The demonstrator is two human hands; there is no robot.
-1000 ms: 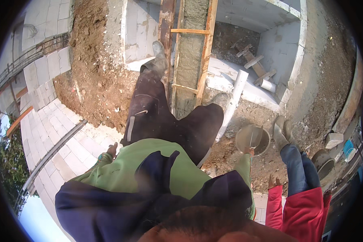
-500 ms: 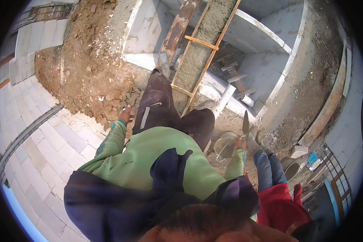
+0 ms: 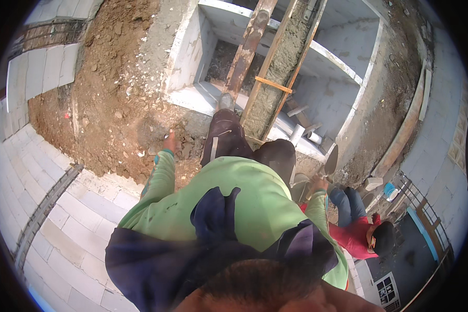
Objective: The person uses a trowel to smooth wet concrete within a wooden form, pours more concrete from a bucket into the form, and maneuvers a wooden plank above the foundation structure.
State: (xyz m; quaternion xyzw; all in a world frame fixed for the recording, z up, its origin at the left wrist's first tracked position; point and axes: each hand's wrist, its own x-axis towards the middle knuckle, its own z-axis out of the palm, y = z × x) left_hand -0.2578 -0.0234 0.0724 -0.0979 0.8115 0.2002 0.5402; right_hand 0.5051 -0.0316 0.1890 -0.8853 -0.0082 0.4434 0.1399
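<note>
My right hand (image 3: 317,183) is closed on a trowel (image 3: 331,159), its blade pointing up and away. Just left of that hand a bucket (image 3: 298,188) shows in part, half hidden by my leg and sleeve. Held out to the side over bare soil, my left hand (image 3: 170,141) is slightly blurred, with fingers stretched and nothing seen in it. In front of me my boot (image 3: 225,102) rests at the near end of a worn plank (image 3: 251,47). Beside the plank runs a timber form (image 3: 258,93) filled with wet concrete (image 3: 280,73), with an orange wooden strip (image 3: 273,85) across it.
White block walls (image 3: 343,130) enclose deep pits on both sides of the form. Loose soil (image 3: 109,93) lies to the left, with stacked pale blocks (image 3: 41,73) beyond. A co-worker in a red top (image 3: 354,236) bends close on my right. A long board (image 3: 403,132) lies farther right.
My view and body have shifted; the form and plank now sit farther right and show more of their far part. My left hand has lifted forward. The co-worker has bent down. The trowel stays in my right hand.
</note>
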